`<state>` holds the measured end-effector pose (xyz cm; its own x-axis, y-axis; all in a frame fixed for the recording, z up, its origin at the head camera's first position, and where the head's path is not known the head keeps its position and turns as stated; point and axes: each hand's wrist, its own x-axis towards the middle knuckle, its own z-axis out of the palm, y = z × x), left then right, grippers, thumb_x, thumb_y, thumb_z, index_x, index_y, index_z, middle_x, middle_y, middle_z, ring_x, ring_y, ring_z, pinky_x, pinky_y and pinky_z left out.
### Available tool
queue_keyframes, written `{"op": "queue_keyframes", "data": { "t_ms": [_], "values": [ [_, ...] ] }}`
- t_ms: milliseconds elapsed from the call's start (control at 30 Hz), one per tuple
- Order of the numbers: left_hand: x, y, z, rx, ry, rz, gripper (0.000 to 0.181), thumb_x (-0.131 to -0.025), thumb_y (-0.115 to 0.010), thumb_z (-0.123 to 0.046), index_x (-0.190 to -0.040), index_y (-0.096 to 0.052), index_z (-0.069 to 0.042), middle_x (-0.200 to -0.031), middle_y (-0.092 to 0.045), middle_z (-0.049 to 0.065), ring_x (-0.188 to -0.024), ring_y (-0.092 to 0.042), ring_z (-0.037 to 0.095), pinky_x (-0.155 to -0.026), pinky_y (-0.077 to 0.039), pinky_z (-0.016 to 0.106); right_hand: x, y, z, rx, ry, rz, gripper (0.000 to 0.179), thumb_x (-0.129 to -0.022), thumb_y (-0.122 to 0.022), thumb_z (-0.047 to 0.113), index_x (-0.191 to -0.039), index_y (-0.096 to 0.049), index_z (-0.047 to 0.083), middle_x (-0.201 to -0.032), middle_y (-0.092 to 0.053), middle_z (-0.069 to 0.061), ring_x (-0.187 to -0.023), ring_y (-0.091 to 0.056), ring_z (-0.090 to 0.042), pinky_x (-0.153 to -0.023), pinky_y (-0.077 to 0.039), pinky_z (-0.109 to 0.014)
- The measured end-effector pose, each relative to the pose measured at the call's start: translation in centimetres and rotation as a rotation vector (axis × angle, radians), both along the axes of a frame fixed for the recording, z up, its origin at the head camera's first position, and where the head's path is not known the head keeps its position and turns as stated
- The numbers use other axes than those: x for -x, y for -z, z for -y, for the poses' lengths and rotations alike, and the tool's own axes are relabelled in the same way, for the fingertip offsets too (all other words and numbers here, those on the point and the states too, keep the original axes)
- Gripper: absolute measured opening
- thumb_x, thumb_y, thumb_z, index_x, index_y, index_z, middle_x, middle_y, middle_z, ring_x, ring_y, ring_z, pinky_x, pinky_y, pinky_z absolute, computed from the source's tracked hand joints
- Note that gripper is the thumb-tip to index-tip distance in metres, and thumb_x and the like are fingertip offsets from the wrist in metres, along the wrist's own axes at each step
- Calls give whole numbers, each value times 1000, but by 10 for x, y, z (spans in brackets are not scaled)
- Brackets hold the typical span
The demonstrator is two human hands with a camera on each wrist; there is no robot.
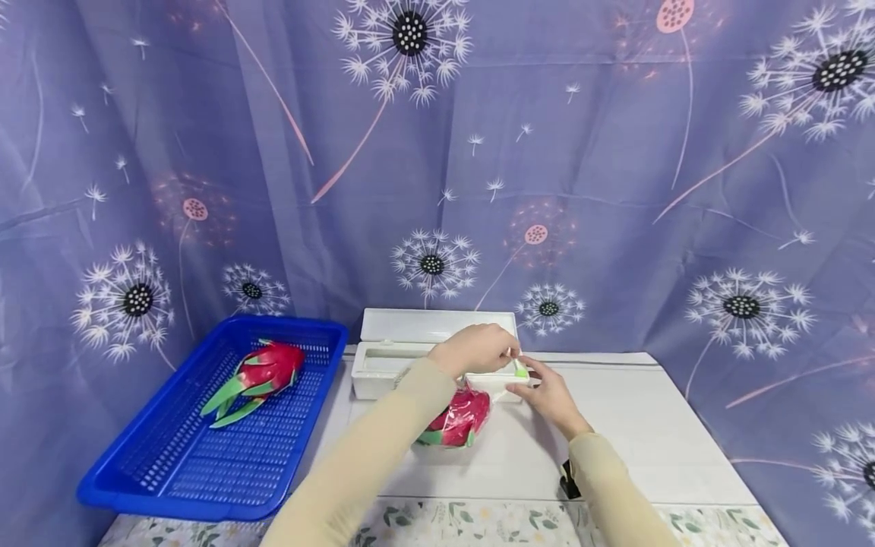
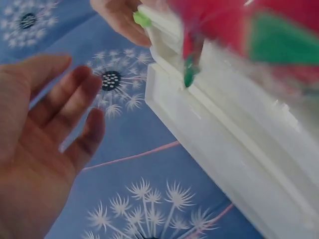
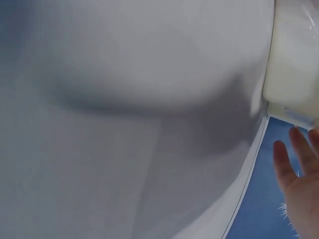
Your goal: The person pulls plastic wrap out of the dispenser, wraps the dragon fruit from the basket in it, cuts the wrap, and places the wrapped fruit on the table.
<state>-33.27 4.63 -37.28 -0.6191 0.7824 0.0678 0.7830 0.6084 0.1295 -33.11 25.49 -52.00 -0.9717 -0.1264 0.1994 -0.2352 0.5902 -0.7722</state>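
A white plastic wrap dispenser (image 1: 372, 387) stands on the white board with its lid (image 1: 424, 325) raised at the back. In front of it a red and green dragon fruit (image 1: 465, 418) is covered in shiny clear film, partly behind the left sleeve. My left hand (image 1: 478, 348) reaches across above the dispenser, fingertips near its right end; in the left wrist view its fingers are apart with nothing between them. My right hand (image 1: 550, 393) holds the dispenser's right end, thumb at the front and fingers above, beside a bright green cutter slider (image 1: 522, 373).
At left stands a blue perforated basket (image 1: 219, 463) with another dragon fruit (image 1: 270, 368) lying in it. The white board (image 1: 636, 433) extends to the right over a floral cloth (image 1: 478, 524). A purple dandelion-print curtain (image 1: 581, 152) hangs behind and at both sides.
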Motion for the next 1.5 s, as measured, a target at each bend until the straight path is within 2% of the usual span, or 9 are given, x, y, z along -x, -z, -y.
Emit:
{"op": "queue_keyframes", "data": {
  "t_ms": [233, 500, 667, 700, 900, 933, 1033, 1267, 1500],
  "values": [
    [23, 0, -35, 123, -28, 47, 14, -92, -67, -15, -102, -75, -20, -101, -68, -10, -89, -61, 8, -77, -48, 23, 4, 0, -3, 63, -5, 29, 76, -77, -84, 31, -141, -51, 8, -131, -58, -21, -102, -66, -34, -82, -55, -36],
    [23, 21, -61, 189, -141, 42, 9, -88, -68, -9, -84, -70, -17, -83, -63, -7, -73, -54, 8, -68, -48, 23, 5, 1, -1, 76, 40, 19, 57, -73, -87, 26, -123, -65, 10, -117, -66, -15, -103, -65, -30, -89, -52, -41],
    [23, 34, -67, 226, -192, -16, 5, -90, -68, -13, -91, -72, -17, -91, -68, -3, -78, -61, 10, -72, -52, 26, 6, 2, 3, 60, 37, -9, 51, -73, -87, 24, -119, -67, 13, -118, -66, -13, -105, -63, -30, -91, -50, -43],
    [28, 42, -70, 209, -197, -33, 6, -88, -69, -13, -92, -72, -17, -92, -68, -2, -78, -62, 11, -71, -53, 27, 6, 2, 4, 63, 36, -9, 52, -73, -87, 23, -120, -67, 13, -119, -65, -13, -106, -63, -30, -91, -50, -43],
    [34, 53, -77, 182, -222, -64, 6, -90, -69, -14, -94, -73, -17, -95, -70, -2, -80, -64, 12, -72, -54, 28, 6, 2, 0, 77, 44, 5, 55, -73, -86, 17, -123, -65, 10, -124, -63, -14, -110, -62, -33, -92, -50, -44],
    [30, 47, -76, 197, -230, -58, 6, -92, -67, -15, -94, -73, -17, -97, -70, -3, -81, -64, 11, -73, -54, 27, 6, 3, -1, 74, 42, 7, 55, -74, -86, 17, -124, -65, 9, -125, -63, -15, -110, -61, -33, -93, -50, -44],
    [31, 49, -76, 186, -238, -53, 5, -90, -68, -15, -91, -72, -18, -96, -70, -3, -81, -64, 11, -73, -54, 27, 6, 3, -2, 71, 43, 10, 56, -74, -86, 19, -124, -65, 9, -123, -64, -16, -110, -62, -33, -92, -50, -43],
    [31, 48, -67, 62, -298, 101, 9, -83, -74, -11, -78, -70, -16, -82, -67, -4, -74, -60, 12, -67, -51, 26, 7, 6, -1, 95, 34, -14, 56, -73, -87, 20, -122, -64, 5, -112, -68, -16, -102, -66, -33, -86, -53, -38],
    [40, 61, -57, -59, -303, 241, 11, -81, -77, -15, -75, -70, -20, -75, -62, -10, -71, -55, 9, -66, -46, 24, 6, 7, 0, 68, 40, -39, 55, -73, -87, 21, -121, -66, 5, -116, -67, -14, -106, -63, -30, -92, -50, -43]
  ]
}}
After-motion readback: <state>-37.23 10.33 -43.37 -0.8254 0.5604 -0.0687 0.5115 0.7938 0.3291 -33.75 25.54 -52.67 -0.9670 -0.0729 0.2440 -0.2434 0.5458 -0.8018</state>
